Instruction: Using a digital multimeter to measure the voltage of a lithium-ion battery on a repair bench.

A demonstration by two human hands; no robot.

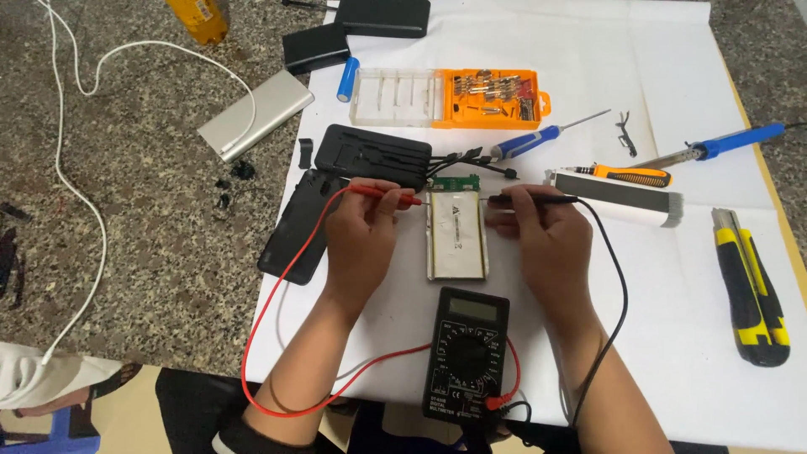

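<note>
Centre frame: your left hand (360, 240) pinches red probe (385, 195), right hand (551, 240) pinches black probe (531, 199), tips at silver battery pouch (456, 235); multimeter (467, 353) display unreadable, reading not confirmed.

Two bare forearms come up from the near edge of the table, without sleeves, watch, rings or gloves. The left hand (360, 240) and the right hand (546, 244) are bare too, with short, plain fingernails. Beneath the left elbow, at the bottom of the view, a strip of dark clothing with a thin white edge shows
</note>
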